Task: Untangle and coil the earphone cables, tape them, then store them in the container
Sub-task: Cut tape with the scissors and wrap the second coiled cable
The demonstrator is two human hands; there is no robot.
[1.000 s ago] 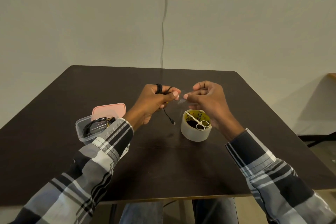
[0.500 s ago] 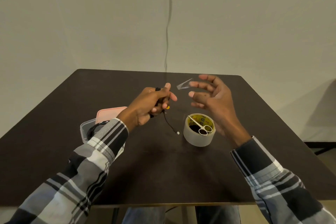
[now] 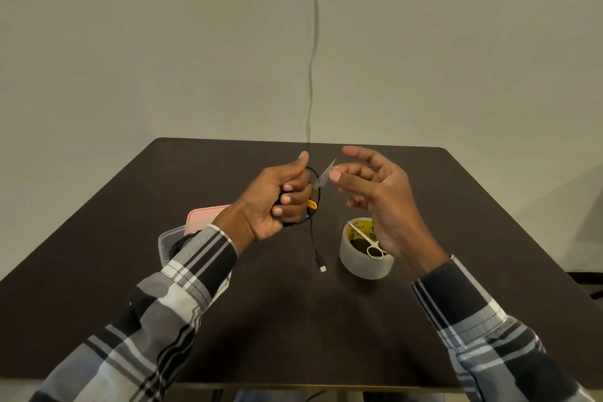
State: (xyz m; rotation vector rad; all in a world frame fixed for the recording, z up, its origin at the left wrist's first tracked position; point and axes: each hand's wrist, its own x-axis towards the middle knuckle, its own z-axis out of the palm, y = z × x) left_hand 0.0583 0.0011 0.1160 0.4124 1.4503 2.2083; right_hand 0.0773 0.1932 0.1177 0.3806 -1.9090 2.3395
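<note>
My left hand point(image 3: 277, 197) is closed around a coiled black earphone cable point(image 3: 314, 222), whose loose end hangs down to a small plug just above the table. A yellow bit shows on the coil. My right hand point(image 3: 375, 192) is raised with fingers spread, and a short strip of clear tape point(image 3: 324, 174) sticks to a fingertip, its free end reaching the coil. The clear plastic container point(image 3: 164, 243) stands at the left, partly hidden by my left sleeve, with dark cables inside. Its pink lid point(image 3: 204, 217) lies behind it.
A roll of clear tape point(image 3: 363, 256) lies flat on the dark table point(image 3: 326, 320) under my right wrist, with small scissors point(image 3: 367, 238) resting across its top. A thin cable runs down the wall behind the table.
The hands came apart and rose a little. My right hand opened its fingers and now carries the tape strip on a fingertip toward the coil. My left hand turned thumb-up around the coil.
</note>
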